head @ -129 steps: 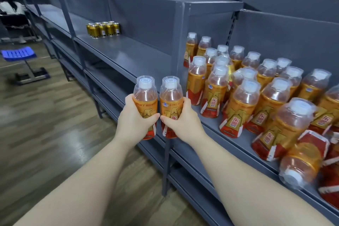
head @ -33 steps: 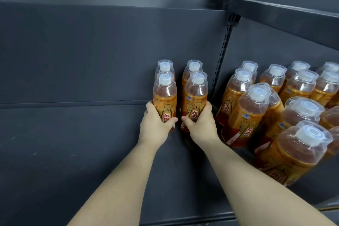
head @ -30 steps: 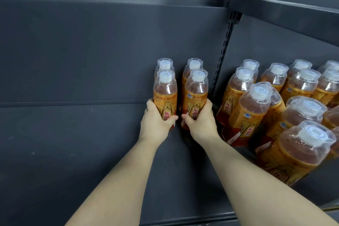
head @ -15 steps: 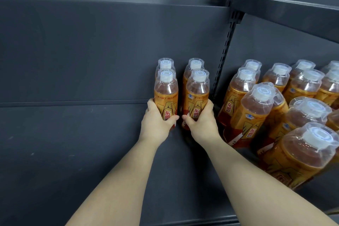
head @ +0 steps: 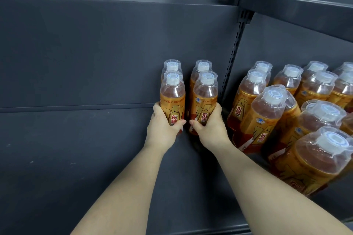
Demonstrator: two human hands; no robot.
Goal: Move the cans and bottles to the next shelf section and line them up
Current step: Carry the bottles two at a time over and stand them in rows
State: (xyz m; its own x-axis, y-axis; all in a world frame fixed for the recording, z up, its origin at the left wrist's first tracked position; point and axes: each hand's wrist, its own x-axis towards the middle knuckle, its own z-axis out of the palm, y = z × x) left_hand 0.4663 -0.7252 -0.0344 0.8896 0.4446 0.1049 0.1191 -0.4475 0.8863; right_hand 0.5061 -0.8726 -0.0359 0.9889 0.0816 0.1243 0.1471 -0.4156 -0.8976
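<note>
1. The left hand [head: 162, 129] is curling round the front-left bottle [head: 172, 97], which is standing upright on the shelf [head: 76, 158].
2. The right hand [head: 210, 129] is gripping the front-right bottle [head: 205, 99] just beside it.
3. Two rear bottles [head: 202, 66] are standing directly behind.
4. Beyond the slotted post [head: 233, 57], other bottles [head: 267, 118] are crowding the right section.

Behind the two held bottles [head: 205, 99], the far bottles [head: 202, 66] show only caps and shoulders. The left hand [head: 161, 131] and right hand [head: 212, 131] cover the held bottles' bases, and the picture's right edge cuts off the rightmost bottles [head: 343, 91].
</note>
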